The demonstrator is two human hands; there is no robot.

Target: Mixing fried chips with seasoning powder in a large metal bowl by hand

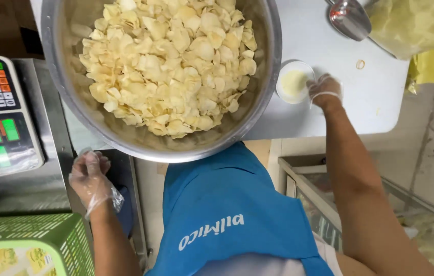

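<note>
I'm looking straight down on a big steel bowl (pixel 160 76) heaped with pale chips (pixel 171 61), overhanging the tabletop's (pixel 329 107) near edge. My right hand (pixel 324 91), in a thin clear glove, is at the small white cup (pixel 294 82) of yellowish powder near the tabletop's front right corner, fingers curled on its rim. The chips look plain, so I judge the seasoning isn't on yet. My left hand (pixel 90 180), gloved too, hangs below the bowl with fingers loosely spread, holding nothing. A scale keypad (pixel 0 115) sits left, a green basket (pixel 38 240) beneath. The bowl's far rim, a steel scoop (pixel 349 18) and a yellow bag (pixel 421 30) are cut off at the top; I can't tell how firmly the cup is gripped.
</note>
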